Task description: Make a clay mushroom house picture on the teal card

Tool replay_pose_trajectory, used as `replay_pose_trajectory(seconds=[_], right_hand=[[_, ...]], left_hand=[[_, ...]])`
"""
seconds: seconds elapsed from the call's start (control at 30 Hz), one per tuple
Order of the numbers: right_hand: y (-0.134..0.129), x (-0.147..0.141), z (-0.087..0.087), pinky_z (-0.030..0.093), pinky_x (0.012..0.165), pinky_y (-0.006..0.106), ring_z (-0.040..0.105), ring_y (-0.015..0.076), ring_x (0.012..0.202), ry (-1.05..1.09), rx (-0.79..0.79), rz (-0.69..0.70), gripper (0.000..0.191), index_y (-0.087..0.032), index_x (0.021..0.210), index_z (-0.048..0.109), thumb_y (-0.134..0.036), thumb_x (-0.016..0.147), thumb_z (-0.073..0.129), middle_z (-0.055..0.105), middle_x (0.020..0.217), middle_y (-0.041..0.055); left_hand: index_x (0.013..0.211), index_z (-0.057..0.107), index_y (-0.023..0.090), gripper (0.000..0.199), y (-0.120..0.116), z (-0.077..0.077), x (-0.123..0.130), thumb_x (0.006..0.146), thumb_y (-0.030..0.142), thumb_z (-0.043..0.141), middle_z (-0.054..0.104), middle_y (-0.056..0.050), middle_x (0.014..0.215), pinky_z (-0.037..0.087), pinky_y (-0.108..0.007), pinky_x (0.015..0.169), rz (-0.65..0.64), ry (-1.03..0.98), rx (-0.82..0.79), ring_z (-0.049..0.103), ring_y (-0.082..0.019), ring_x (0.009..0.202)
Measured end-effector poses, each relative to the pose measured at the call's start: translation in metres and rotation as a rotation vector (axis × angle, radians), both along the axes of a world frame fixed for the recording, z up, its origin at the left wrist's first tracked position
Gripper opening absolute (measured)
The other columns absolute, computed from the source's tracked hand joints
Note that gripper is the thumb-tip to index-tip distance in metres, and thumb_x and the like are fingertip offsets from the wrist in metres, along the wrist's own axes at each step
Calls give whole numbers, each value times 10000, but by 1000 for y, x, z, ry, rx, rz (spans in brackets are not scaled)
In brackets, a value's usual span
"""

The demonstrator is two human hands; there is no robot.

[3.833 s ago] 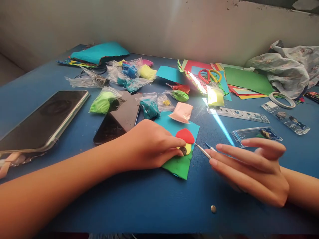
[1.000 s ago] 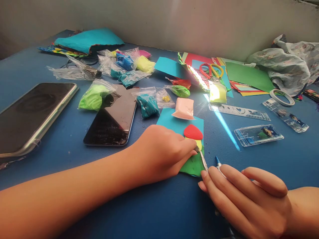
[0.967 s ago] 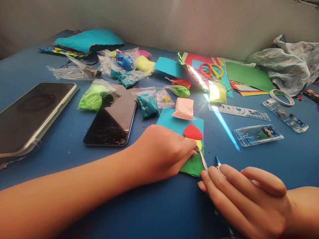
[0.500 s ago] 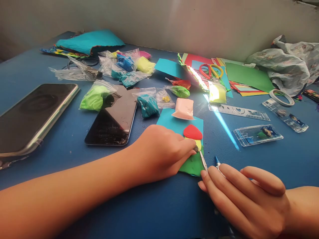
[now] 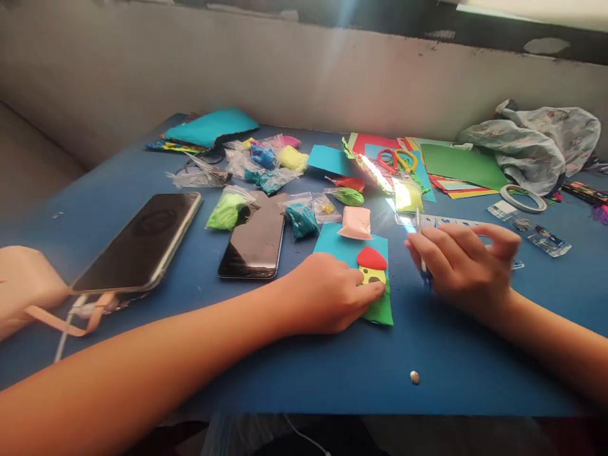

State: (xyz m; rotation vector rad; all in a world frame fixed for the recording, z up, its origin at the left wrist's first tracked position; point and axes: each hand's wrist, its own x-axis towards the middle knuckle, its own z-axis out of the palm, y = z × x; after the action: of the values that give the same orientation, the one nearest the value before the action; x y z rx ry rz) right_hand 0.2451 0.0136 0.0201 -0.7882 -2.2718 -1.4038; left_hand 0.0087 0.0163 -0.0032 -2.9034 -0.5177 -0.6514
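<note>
A light blue card [image 5: 327,242] lies on the blue table with a clay picture on it: a red roof shape [image 5: 372,258], a yellow block [image 5: 370,275] with dark spots, and green clay [image 5: 381,311] below. My left hand [image 5: 327,293] rests over the card's left part, its index finger stretched onto the yellow block's lower edge, the other fingers curled. To the right of the card, my right hand [image 5: 463,256] is raised, its fingers closed round a slim silver-tipped tool [image 5: 418,221] held upright. The tool's lower part is blurred.
Two phones [image 5: 142,234] [image 5: 256,237] lie at the left. Behind the card are a pink clay packet [image 5: 356,223] and several clay bags. Scissors [image 5: 396,161], coloured papers [image 5: 460,166], a tape ring [image 5: 523,198] and a ruler [image 5: 446,221] lie at the right. A small silver disc [image 5: 415,377] sits near the front edge.
My right hand has lifted the tool off the clay and moved up and away to the right. Dark spots now show on the yellow block beside my left fingers. The view has shifted.
</note>
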Motion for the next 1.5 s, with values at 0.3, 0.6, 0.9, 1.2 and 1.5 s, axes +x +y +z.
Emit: replay_pose_trajectory(seconds=[0.3,0.6,0.9,1.2,1.5], right_hand=[[31,11,-20,319,863,389,634,222,920,41,-305,-86,363,-166,1033,623,35,844,388,745,980,85],[59,-18,-26,304,826,375,591,231,773,225,-370,-206,278,-181,857,664,-72,883,409,716,761,76],[70,-11,-36,353,790,374,654,257,883,566,-426,-155,266,-172,1068,656,-234,929,437,749,961,110],[63,0,-24,384,836,393,682,262,895,753,-526,-150,229,-223,982,673,-197,844,491,763,923,63],[62,-5,-22,400,832,386,669,261,916,872,-468,-138,169,-209,889,674,-191,815,524,748,938,74]], left_hand=[[1048,652,184,309,3,5,5,985,310,377,688,-34,765,220,-301,446,29,194,-83,639,-161,651],[947,690,168,342,14,14,5,989,325,389,701,-74,884,421,-263,596,103,169,-45,662,-195,820],[887,711,150,331,23,11,-1,955,251,403,698,-98,1011,515,-280,651,283,153,-33,673,-217,925],[989,718,192,295,23,13,-1,924,239,434,695,-59,1141,550,-296,824,280,137,-101,654,-215,1062],[995,719,174,306,19,16,-1,912,227,429,699,-78,1135,559,-319,820,286,142,-105,672,-231,1028]])
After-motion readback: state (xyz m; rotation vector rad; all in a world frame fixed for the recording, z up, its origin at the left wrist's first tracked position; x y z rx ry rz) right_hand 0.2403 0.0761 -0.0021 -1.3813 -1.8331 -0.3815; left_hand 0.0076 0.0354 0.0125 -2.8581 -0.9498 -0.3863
